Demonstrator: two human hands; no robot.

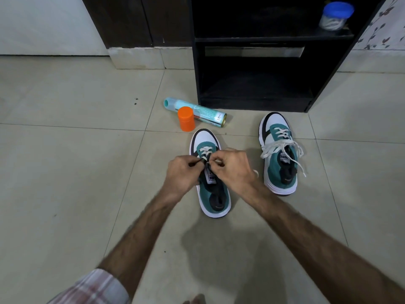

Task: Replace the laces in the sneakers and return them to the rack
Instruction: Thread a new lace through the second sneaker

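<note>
Head view. I see two teal, white and black low-top sneakers standing on the pale tiled floor, toes pointing away from me toward the black wooden shoe rack. Neither shoe is on the rack.

The near sneaker sits under both hands. My left hand has its fingers curled, its grip pinched on the sneaker's edge by the eyelets at the left of the tongue. My right hand has its grip pinched on the white flat lace near the upper eyelets. The lace is crossed through the lower eyelets only; how far up it is threaded I cannot tell, the fingers cover it.

The far sneaker stands apart to the right, just before the rack's lowest shelf. Its white lace is threaded, ends loose and trailing over both sides.

Left of the rack base: a light blue spray can lying on its side, an orange cylindrical plastic jar upright in front of it, seemingly touching. A clear jar with blue lid stands on the upper rack shelf.
</note>
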